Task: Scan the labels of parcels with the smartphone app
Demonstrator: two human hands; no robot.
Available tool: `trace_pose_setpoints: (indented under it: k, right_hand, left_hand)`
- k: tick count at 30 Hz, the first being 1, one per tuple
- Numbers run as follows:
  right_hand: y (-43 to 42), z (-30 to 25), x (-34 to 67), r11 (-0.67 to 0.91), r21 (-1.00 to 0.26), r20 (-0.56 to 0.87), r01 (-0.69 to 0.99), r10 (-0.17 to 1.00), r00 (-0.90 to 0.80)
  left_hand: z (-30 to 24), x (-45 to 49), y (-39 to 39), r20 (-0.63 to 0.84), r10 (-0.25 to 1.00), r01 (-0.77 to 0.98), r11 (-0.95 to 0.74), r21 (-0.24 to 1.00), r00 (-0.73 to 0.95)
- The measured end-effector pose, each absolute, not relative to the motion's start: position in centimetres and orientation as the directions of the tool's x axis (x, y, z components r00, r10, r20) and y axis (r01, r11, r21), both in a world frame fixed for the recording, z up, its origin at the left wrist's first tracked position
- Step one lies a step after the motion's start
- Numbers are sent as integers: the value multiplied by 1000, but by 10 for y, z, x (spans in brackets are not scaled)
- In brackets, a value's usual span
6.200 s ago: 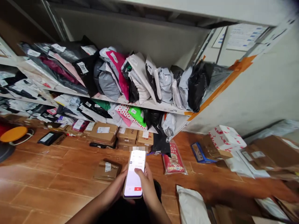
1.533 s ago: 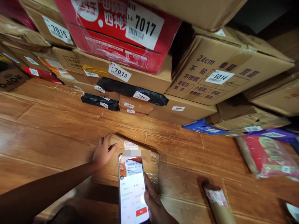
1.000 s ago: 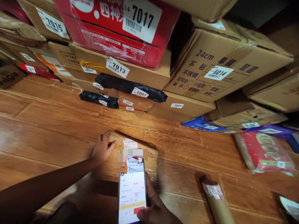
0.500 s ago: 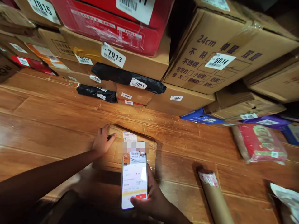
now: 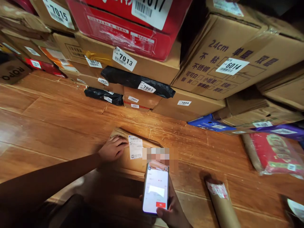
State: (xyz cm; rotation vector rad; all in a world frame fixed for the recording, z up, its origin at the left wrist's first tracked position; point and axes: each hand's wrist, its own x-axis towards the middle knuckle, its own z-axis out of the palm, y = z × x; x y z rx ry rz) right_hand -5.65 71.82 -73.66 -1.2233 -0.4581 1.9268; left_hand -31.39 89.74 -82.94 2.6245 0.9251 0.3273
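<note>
A flat cardboard box [image 5: 121,161] lies on the wooden floor in front of me, with a white shipping label [image 5: 135,148] on its top. My left hand [image 5: 114,148] rests on the box just left of the label, its fingers laid out over the cardboard. Over the box's right end, my right hand [image 5: 174,205] grips a smartphone [image 5: 155,190]. The lit screen shows a form, and my thumb touches near a red button at the bottom. A blurred patch covers the area above the phone.
Stacked cartons, including a red box [image 5: 142,41] and a large carton [image 5: 228,60], line the back with numbered stickers. Black-wrapped parcels [image 5: 142,83] sit among them. At right lie a red plastic-wrapped package [image 5: 277,152] and a cardboard tube [image 5: 222,202].
My right hand has moved the phone rightward, uncovering the label. My left hand has slid right, closer to the label. The view has shifted slightly.
</note>
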Motion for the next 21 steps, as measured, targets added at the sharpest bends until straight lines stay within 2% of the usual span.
trace_pose_setpoints:
  k: [6, 10, 12, 17, 19, 21]
  right_hand:
    - [718, -740, -58, -614, -650, -597, -448, 777, -198]
    - [719, -745, -56, -639, -637, -589, -431, 764, -262]
    - [719, -750, -55, -637, -637, -568, -434, 769, -295]
    - [718, -768, -56, -563, -629, -512, -536, 819, -259]
    - [715, -774, -51, -554, -618, -549, -558, 812, -198]
    - [709, -780, -40, -516, -646, -598, -562, 800, -48]
  left_hand:
    - [-827, -313, 903, 34, 571, 511, -758, 405, 820]
    - [-818, -307, 912, -74, 533, 514, -756, 405, 843]
    - [-812, -300, 918, -117, 559, 558, -740, 376, 821]
    - [-811, -278, 934, -107, 722, 716, -634, 294, 683]
    - [-816, -275, 938, -150, 722, 729, -621, 289, 675]
    - [-820, -275, 940, -141, 714, 719, -633, 288, 685]
